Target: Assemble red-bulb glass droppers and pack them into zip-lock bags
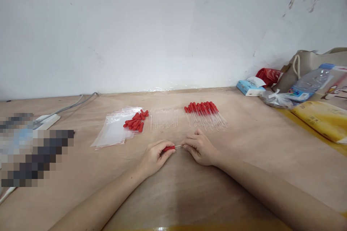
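My left hand (157,157) is closed around a red rubber dropper bulb (169,148). Between thumb and fingers, my right hand (199,148) pinches a thin glass dropper tube (178,146). One end of the tube meets the bulb's mouth; how deep it sits inside I cannot tell. Beyond my hands lies a row of bare glass tubes (164,118). To its left is a heap of loose red bulbs (135,122) on clear plastic bags (112,130). On the right, several droppers with red bulbs fitted (204,110) lie side by side, tips towards me.
At the right stand a blue tissue box (249,87), a plastic bottle (309,83), a yellow packet (322,119) and a grey bag (309,65). A grey cable (73,106) and white power strip (48,121) lie left, near a blurred patch. A wall closes the table's back.
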`<state>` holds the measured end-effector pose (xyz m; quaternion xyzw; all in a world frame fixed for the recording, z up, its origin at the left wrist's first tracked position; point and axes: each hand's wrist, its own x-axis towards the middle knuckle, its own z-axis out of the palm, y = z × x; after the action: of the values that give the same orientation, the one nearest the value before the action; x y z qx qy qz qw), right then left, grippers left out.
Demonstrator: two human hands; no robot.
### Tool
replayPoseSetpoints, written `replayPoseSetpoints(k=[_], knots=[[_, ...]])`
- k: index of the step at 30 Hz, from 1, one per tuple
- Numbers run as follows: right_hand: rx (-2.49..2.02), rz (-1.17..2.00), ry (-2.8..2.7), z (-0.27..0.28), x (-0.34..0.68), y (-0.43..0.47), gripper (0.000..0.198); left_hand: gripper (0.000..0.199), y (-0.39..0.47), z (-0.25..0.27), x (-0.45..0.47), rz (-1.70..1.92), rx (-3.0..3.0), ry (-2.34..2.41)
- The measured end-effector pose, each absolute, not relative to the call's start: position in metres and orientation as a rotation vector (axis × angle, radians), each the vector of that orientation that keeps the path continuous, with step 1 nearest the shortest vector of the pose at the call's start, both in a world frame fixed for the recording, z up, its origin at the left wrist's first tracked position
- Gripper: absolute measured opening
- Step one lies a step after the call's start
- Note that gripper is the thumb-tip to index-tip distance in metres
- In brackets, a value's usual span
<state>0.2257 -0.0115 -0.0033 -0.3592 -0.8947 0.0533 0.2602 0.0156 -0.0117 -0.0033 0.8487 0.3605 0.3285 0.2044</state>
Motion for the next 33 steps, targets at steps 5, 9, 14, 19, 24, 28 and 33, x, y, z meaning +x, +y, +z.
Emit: replayPoseSetpoints(k=[5, 9, 14, 19, 24, 28, 33], knots=[[-1.001, 0.153, -2.455, -0.001, 0.222, -0.011, 0.025, 0.014, -0.007, -0.002, 0.013, 0.845, 2.467, 0.961], [-1.092, 0.034, -2.515, 0.011, 0.220, -0.012, 0.022, 0.017, 0.006, -0.001, 0.005, 0.844, 2.613, 0.917], [-1.530, 0.058, -2.227, 0.024, 0.225, -0.003, 0.025, 0.022, 0.018, -0.003, -0.007, 0.962, 2.540, 1.171], [-1.836, -0.034, -1.897, 0.024, 0.224, 0.035, 0.029, 0.011, 0.021, -0.002, -0.007, 0.837, 2.474, 1.183], [-2.039, -0.094, -1.776, 0.016, 0.216, 0.071, 0.029, 0.012, 0.022, -0.002, -0.007, 0.813, 2.484, 1.163], [-2.139, -0.049, -1.776, 0.010, 0.217, 0.081, 0.031, 0.012, 0.021, -0.002, -0.008, 0.808, 2.486, 1.160], [-2.143, -0.072, -1.802, 0.007, 0.221, 0.078, 0.033, 0.013, 0.022, -0.001, -0.008, 0.799, 2.496, 1.158]])
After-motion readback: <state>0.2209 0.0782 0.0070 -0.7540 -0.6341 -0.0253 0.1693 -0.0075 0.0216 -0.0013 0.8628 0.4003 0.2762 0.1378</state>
